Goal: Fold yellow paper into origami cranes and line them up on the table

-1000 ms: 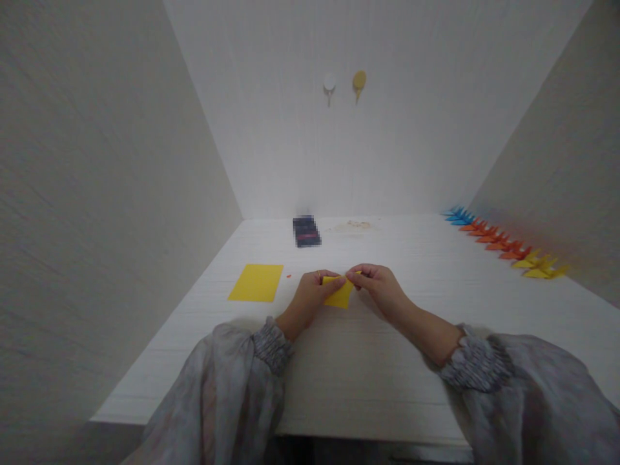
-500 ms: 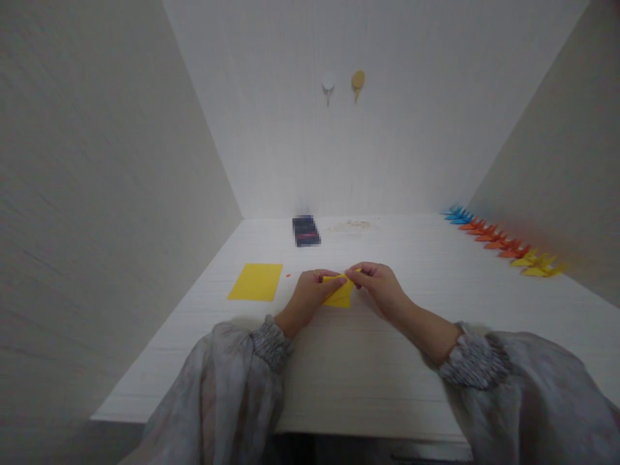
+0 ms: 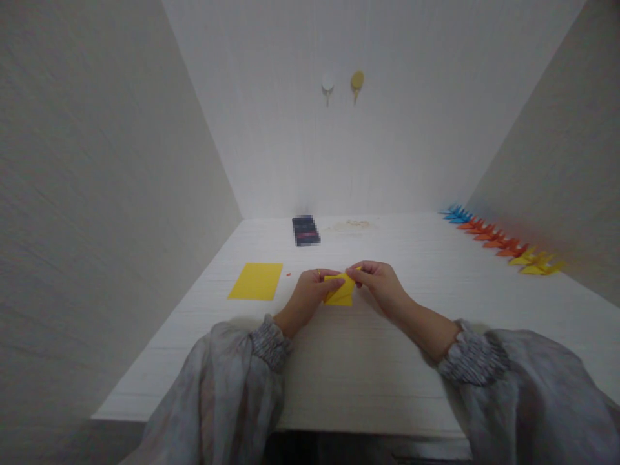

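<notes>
A small folded piece of yellow origami paper [image 3: 341, 296] is held between both hands above the white table. My left hand [image 3: 312, 290] pinches its left side, the thumb lying across the front face. At the upper right corner my right hand [image 3: 378, 279] grips the paper between thumb and fingertips. Creases show on the front; the back is hidden. To the left of my left hand a flat yellow sheet [image 3: 256, 281] lies on the table, with a tiny red scrap [image 3: 288, 274] beside it.
Folded paper cranes in blue [image 3: 458, 215], orange [image 3: 494, 237] and yellow [image 3: 537, 261] stand in a row along the right wall. A dark, pixelated object [image 3: 306, 231] lies at the back. Two hooks, white [image 3: 328, 85] and yellow [image 3: 357, 80], hang on the back wall.
The folded paper has tilted and shifted very slightly right, and a bit more of its front shows by my left thumb. Both hands keep their hold.
</notes>
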A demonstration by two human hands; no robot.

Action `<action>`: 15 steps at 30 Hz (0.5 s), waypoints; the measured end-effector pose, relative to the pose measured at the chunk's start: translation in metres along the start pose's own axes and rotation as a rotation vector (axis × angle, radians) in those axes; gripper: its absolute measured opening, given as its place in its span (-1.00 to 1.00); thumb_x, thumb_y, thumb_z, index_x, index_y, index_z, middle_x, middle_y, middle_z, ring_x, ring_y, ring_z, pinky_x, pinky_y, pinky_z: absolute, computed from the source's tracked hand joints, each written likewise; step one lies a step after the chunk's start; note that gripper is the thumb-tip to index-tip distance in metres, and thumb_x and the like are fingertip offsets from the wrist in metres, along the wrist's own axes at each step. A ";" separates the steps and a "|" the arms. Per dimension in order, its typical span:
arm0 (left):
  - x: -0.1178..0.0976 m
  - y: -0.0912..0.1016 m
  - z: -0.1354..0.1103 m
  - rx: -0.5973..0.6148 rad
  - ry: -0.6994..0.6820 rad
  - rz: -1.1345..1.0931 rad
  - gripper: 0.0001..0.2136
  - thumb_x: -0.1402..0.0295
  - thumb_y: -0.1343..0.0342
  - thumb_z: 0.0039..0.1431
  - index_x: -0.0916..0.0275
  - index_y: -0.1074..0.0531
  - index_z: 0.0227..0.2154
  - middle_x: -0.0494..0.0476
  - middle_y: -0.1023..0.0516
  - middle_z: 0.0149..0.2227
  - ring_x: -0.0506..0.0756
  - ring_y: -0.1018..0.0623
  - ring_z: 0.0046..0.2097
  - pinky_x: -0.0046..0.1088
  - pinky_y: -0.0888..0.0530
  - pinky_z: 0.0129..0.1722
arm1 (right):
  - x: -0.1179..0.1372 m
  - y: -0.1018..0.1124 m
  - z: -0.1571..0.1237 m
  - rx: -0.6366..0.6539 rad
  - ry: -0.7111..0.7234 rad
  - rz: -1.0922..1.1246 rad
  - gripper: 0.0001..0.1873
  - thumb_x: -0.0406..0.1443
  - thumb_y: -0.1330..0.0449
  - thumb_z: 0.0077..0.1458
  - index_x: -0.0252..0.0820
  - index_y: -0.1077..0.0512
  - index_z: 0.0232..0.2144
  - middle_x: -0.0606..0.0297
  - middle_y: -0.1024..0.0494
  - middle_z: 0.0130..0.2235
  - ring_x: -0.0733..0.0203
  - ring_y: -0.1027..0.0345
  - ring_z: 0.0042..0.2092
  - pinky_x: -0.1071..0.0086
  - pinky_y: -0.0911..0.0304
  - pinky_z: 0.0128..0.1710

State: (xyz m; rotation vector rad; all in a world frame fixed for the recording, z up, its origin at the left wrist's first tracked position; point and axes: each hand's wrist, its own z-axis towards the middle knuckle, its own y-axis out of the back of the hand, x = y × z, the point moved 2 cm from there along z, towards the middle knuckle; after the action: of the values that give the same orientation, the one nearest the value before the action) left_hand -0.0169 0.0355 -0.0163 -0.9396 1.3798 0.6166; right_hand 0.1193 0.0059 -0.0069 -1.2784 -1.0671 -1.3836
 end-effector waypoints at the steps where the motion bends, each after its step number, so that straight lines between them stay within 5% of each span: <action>1: 0.000 0.000 0.000 0.015 0.004 0.001 -0.74 0.28 -0.17 -0.19 0.35 -0.45 -0.42 0.10 -0.49 -0.48 0.01 -0.45 -0.44 -0.49 -0.35 -0.43 | 0.000 0.000 0.000 -0.010 -0.007 -0.002 -0.82 -0.23 -0.22 -0.26 -0.24 -0.38 -0.69 0.42 -0.29 -0.68 0.39 -0.08 -0.60 0.47 0.04 -0.57; 15: 0.001 0.003 -0.001 -0.050 0.002 0.091 -0.72 0.31 -0.25 -0.31 0.34 -0.45 -0.46 0.08 -0.49 -0.49 -0.03 -0.43 -0.50 -0.53 -0.33 -0.51 | 0.002 0.000 -0.002 0.061 -0.032 0.112 -0.71 -0.18 -0.16 -0.16 -0.22 -0.37 -0.76 0.36 -0.32 -0.69 0.38 -0.12 -0.59 0.45 -0.03 -0.54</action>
State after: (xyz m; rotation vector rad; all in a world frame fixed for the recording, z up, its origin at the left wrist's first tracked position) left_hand -0.0196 0.0361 -0.0176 -0.9214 1.4207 0.7213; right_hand 0.1188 0.0041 -0.0053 -1.2993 -1.0358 -1.2414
